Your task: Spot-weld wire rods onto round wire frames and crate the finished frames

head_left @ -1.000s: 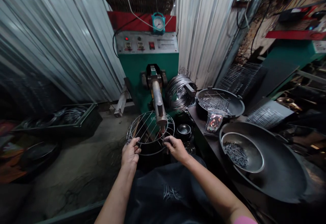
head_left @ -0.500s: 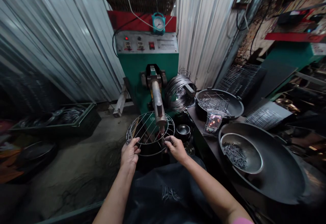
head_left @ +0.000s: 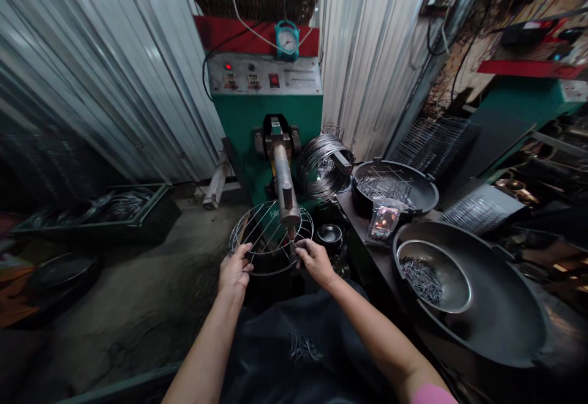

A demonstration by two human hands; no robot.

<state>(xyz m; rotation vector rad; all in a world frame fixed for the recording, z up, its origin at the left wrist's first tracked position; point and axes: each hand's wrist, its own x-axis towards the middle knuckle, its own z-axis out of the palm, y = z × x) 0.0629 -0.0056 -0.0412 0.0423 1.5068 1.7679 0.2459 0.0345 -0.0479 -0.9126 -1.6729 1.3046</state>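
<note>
A round wire basket [head_left: 261, 251] with straight wires across its top sits under the metal arm [head_left: 285, 187] of a green machine [head_left: 234, 116]. My left hand [head_left: 235, 267] grips the basket's rim at its left front. At the right front, the fingers of my right hand [head_left: 315, 261] are pinched together beside the basket wires, close to the machine's tip [head_left: 291, 231]; what they pinch is too small to make out. Short bent wires [head_left: 304, 347] lie on the dark apron over my lap.
To the right stand a large black pan [head_left: 500, 306] holding a metal bowl [head_left: 454, 275] of wire pieces, and a smaller pan [head_left: 425, 193]. A wire coil [head_left: 316, 177] hangs beside the machine. A green crate [head_left: 156, 208] is on the left floor.
The wire basket has turned or tilted slightly, and its front rim sits a little higher. My right hand has moved slightly up and left. My left hand keeps its grip.
</note>
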